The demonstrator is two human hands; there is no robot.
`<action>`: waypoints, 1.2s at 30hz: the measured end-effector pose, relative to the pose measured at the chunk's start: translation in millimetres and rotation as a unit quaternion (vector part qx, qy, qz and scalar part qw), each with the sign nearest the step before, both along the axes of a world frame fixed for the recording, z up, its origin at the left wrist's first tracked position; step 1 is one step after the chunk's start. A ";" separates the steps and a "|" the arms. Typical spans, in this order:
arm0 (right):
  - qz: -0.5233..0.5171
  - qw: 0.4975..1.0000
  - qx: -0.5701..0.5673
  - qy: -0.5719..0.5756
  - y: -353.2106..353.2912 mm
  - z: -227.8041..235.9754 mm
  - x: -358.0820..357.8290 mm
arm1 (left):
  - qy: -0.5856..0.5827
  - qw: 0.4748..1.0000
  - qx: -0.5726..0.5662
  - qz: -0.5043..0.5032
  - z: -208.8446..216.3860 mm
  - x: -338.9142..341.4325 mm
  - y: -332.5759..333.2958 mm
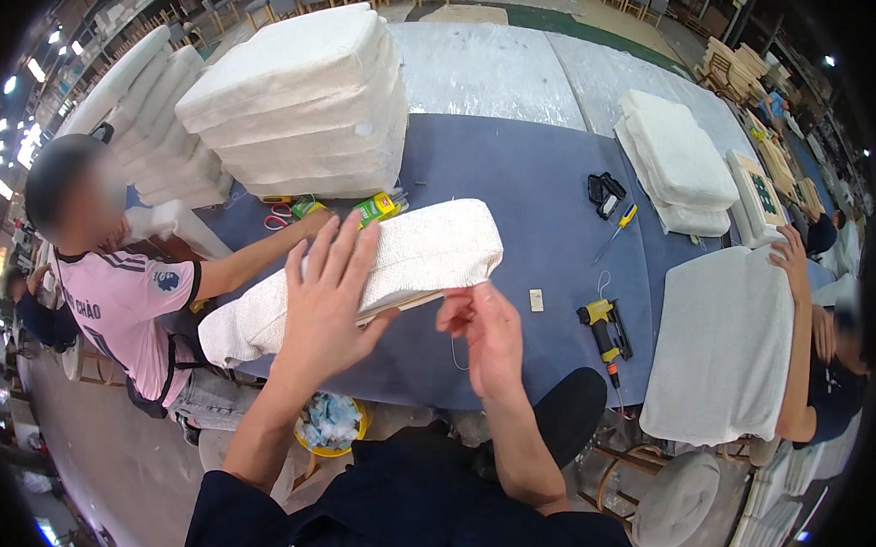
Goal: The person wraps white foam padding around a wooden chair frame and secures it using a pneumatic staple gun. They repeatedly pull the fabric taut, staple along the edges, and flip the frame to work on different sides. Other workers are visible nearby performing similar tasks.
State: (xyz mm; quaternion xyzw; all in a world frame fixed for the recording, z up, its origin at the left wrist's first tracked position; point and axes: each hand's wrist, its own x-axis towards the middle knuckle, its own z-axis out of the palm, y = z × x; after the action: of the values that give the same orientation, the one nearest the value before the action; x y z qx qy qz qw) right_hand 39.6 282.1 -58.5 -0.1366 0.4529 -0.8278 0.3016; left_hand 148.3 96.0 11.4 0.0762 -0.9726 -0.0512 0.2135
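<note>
A long white fabric-covered cushion (435, 239) lies tilted in front of me, with a pale wooden edge (402, 304) showing along its near side. My left hand (335, 279) rests across it, fingers stretched and spread over the fabric, thumb beside the near edge. At the cushion's right corner, my right hand (489, 334) is closed in a pinch against the cover; what sits between the fingertips is too small to make out. A thin thread (457, 355) hangs just below that hand.
A yellow-and-black staple gun (606, 335), a screwdriver (618, 232) and a black case (606, 195) lie on the blue table (555, 269). Stacked white cushions (299, 101) stand at the back left. Co-workers are at both sides; one handles a pale cushion (718, 349).
</note>
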 end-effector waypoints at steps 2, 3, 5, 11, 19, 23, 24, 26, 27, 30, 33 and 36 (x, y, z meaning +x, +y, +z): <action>0.015 0.999 0.008 -0.027 -6.7 0.3 6.6 | -0.029 0.999 0.001 -0.022 10.0 -15.9 10.5; -0.011 1.000 0.023 -0.012 -7.7 -0.2 5.7 | -0.042 0.999 -0.001 -0.034 14.1 -25.3 15.2; -0.037 0.998 0.043 -0.006 -9.4 3.9 5.0 | -0.048 0.998 0.004 -0.042 15.1 -35.3 24.4; -0.128 0.991 0.038 0.011 -11.1 -2.3 6.2 | 0.008 0.997 -0.006 -0.078 -5.4 -48.3 18.7; -0.141 0.976 0.068 0.151 -37.0 -48.8 -27.6 | 0.051 0.989 -0.071 -0.118 -16.8 -56.1 -13.5; -0.131 0.980 0.050 0.141 -49.9 -53.4 -40.8 | 0.028 0.992 -0.006 -0.119 3.6 -60.8 -14.4; -0.134 0.980 0.050 0.137 -50.9 -53.5 -44.6 | 0.004 0.992 0.009 -0.127 12.3 -65.1 -14.9; -0.130 0.980 0.046 0.141 -56.4 -53.1 -47.8 | -0.048 0.989 0.036 -0.135 30.9 -74.2 -20.8; -0.125 0.980 0.044 0.149 -59.0 -53.5 -49.2 | -0.066 0.987 0.045 -0.138 30.2 -86.7 -27.7; -0.119 0.982 0.008 0.148 -69.8 -60.0 -58.7 | -0.107 0.984 0.055 -0.130 18.1 -117.5 -37.6; -0.102 0.983 -0.003 0.152 -75.6 -54.0 -78.9 | -0.105 0.991 0.016 -0.083 13.2 -134.7 -28.4; -0.050 0.979 0.021 0.197 -69.0 -47.7 -106.5 | -0.059 0.997 -0.039 -0.014 3.5 -149.4 -19.1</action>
State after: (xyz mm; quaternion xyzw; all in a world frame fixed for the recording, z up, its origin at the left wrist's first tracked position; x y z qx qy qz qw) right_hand -66.8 213.1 -106.2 -0.2679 0.5269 -0.7890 0.1674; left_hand -1.1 76.8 14.9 0.0571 -0.9857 -0.0118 0.1579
